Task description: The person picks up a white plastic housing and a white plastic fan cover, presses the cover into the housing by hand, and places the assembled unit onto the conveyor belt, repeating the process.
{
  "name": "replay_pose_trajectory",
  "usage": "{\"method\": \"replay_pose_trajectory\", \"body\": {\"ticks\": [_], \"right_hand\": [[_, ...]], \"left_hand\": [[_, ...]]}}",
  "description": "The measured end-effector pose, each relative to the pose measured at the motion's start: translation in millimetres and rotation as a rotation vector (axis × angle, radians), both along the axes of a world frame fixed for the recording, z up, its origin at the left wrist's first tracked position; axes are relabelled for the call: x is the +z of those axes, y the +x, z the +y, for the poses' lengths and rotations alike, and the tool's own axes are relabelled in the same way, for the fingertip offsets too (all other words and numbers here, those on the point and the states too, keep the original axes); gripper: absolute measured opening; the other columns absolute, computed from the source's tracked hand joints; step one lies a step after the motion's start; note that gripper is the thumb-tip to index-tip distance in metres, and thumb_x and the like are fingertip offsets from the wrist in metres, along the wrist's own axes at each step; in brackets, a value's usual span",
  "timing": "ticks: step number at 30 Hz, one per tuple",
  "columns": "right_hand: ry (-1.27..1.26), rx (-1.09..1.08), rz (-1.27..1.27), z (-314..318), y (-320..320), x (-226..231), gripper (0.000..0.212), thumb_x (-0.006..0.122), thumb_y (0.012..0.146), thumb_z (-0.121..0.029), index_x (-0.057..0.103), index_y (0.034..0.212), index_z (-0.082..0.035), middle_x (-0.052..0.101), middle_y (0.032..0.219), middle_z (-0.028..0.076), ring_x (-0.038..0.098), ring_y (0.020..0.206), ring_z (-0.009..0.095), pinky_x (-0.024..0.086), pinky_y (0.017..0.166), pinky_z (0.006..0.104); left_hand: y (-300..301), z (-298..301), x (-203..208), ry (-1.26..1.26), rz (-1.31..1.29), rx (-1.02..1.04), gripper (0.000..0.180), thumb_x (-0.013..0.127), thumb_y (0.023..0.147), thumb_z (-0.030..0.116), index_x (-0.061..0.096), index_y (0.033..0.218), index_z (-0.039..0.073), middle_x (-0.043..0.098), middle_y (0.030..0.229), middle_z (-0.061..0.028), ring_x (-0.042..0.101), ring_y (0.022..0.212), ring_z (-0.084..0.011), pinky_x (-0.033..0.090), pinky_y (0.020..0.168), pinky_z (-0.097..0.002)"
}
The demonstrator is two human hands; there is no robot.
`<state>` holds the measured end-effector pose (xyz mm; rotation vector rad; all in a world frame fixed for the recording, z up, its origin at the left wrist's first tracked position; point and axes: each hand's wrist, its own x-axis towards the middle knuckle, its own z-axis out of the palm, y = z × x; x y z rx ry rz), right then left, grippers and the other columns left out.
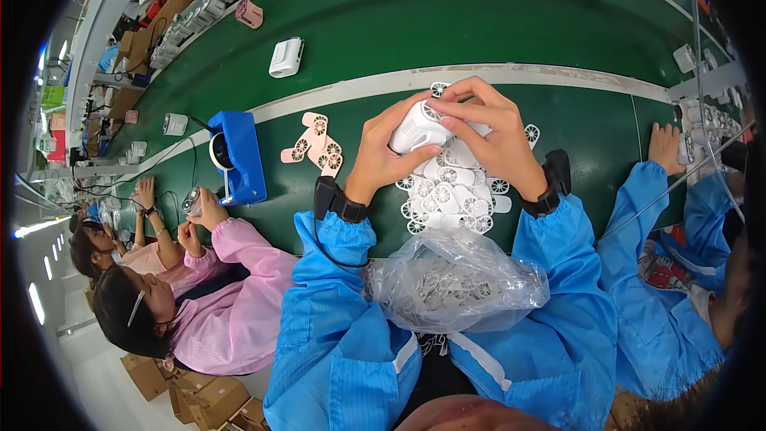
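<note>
My left hand [388, 142] is wrapped round a white rounded plastic housing [415, 131] and holds it tilted above the bench. My right hand [496, 129] has its thumb and fingers closed at the housing's upper end, where a round spoked grille [432, 110] shows; the fingertips partly hide that end. Beneath both hands lies a pile of white flat covers [448, 191] with round spoked grilles. Left of the pile are several pink covers [317, 146] of the same shape. A clear plastic bag [461, 275] with more white covers sits between my forearms.
A blue tape dispenser [242, 158] stands on the left. Across a pale divider strip [351, 94], a green belt surface [479, 20] carries a white device [286, 57] and a pink one [249, 13]. Co-workers in pink [239, 303] and blue [662, 287] sit either side.
</note>
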<state>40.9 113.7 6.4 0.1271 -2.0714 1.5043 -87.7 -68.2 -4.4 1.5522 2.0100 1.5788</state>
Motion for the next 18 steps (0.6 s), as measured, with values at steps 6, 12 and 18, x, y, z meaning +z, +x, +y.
{"method": "replay_pose_trajectory", "body": {"ticks": [6,12,18], "right_hand": [[0.078,-0.055,0.072,-4.9,-1.0,1.1,0.031,0.075,0.087,0.008,0.079,0.117,0.000,0.071,0.116,0.013,0.071,0.086,0.022,0.057,0.077,0.0311],[0.239,-0.184,0.164,-7.4,-2.2,0.6,0.029,0.077,0.086,0.006,0.079,0.114,0.001,0.074,0.111,0.013,0.071,0.090,0.025,0.058,0.076,0.0333],[0.221,-0.146,0.152,-6.5,-1.4,2.4,0.027,0.077,0.085,0.006,0.079,0.111,0.001,0.075,0.107,0.014,0.071,0.094,0.027,0.058,0.077,0.0341]], "left_hand": [[-0.7,-0.5,1.1,0.006,-0.035,-0.014,0.074,0.093,0.074,0.017,0.065,0.141,0.000,0.075,0.124,-0.0188,0.076,0.109,-0.0264,0.058,0.095,-0.0363],[-1.2,-2.4,2.2,-0.003,-0.073,-0.028,0.074,0.092,0.074,0.016,0.065,0.141,0.000,0.075,0.124,-0.0189,0.076,0.110,-0.0257,0.058,0.095,-0.0361],[0.7,-3.4,1.2,0.011,-0.059,-0.023,0.075,0.093,0.076,0.018,0.062,0.143,0.002,0.075,0.124,-0.0181,0.076,0.109,-0.0264,0.058,0.094,-0.0361]]}}
